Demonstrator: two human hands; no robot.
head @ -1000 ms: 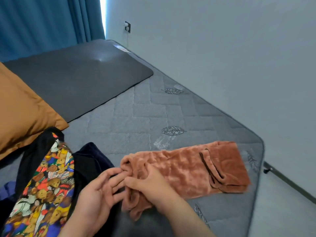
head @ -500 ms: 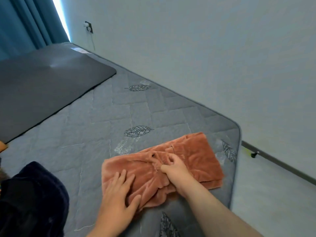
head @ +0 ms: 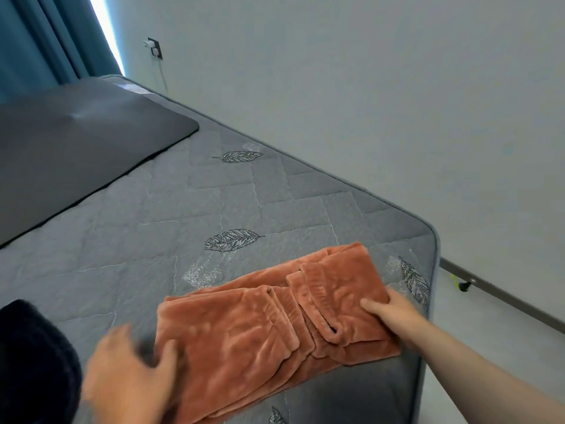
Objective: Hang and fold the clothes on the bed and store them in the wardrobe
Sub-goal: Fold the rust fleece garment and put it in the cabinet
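- Counting: 1 rust velvet garment, 1 dark navy garment, 1 dark mat, 1 bed, 2 hands, 4 leaf motifs showing on the bed cover.
- The rust velvet garment is lying folded on the bed's near corner, spanning between the two hands, with a ribbed cuff sitting on top near the right one.
- The right hand is gripping the garment's right end: thumb lying on top, the other fingers hidden at the edge.
- The left hand is motion-blurred at the garment's left end, with the thumb overlapping the edge. Cannot tell whether it is gripping or just touching.
- The dark navy garment is bunching up just left of the left hand, not touching the rust one.
- The dark mat is lying well beyond both hands, on the far left part of the bed.
- A curtain and a wall socket are showing far beyond the hands, and the wall is running along the side of the right hand.
- Versus 0.5 s ago: the right hand is no longer pinching the middle fold and is now sitting out at the right end.
- The left hand is no longer pressing flat on top and is now off at the left edge.
- The garment is staying on the same bed corner, now with the cuffed layers lying flatter.
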